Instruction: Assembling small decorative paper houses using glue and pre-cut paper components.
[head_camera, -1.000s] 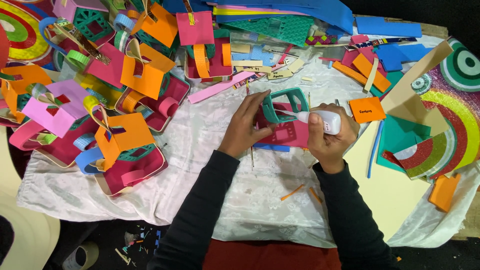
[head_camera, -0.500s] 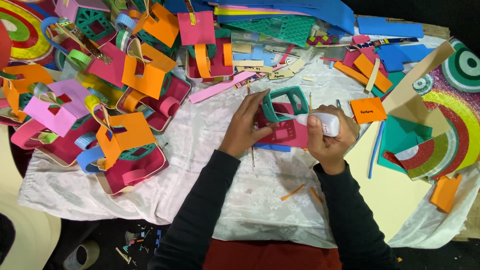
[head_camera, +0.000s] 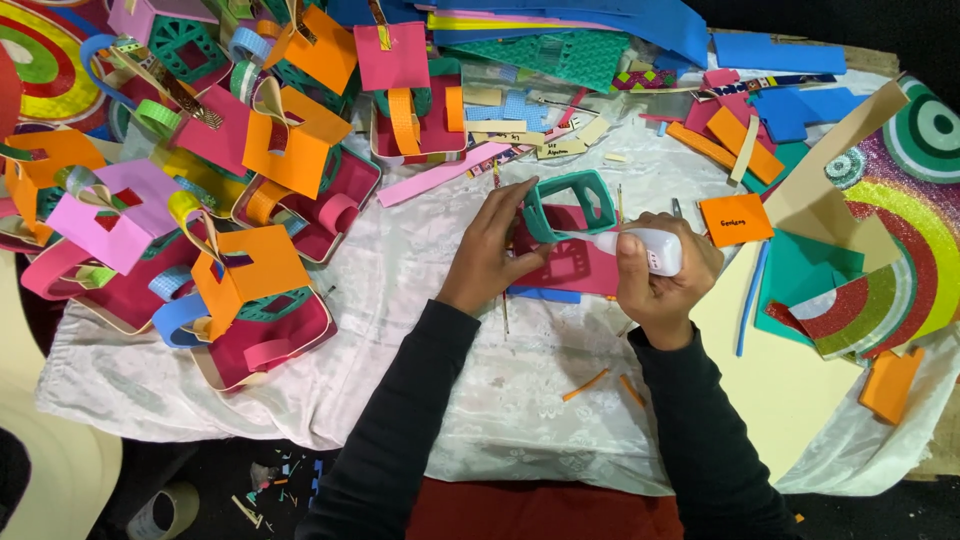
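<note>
At far left we see maroon baskets (head_camera: 265, 345) crowded with orange and pink foam pieces. Mid-worktop, on the white cloth (head_camera: 420, 300), our left hand (head_camera: 487, 255) pins the pink panel (head_camera: 570, 265), fingers pressing it flat. The teal frame (head_camera: 568, 200) stands on that panel between both hands. Our right hand (head_camera: 665, 285) is clenched around the glue tube (head_camera: 640, 245), nozzle touching the frame.

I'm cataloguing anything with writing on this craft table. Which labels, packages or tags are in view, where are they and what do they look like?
Orange label: square foam piece with dark handwriting, right of the right hand.
Cream strips: small written paper slips, above the teal frame.
White glue bottle: held in the right hand, any print unreadable.
</note>
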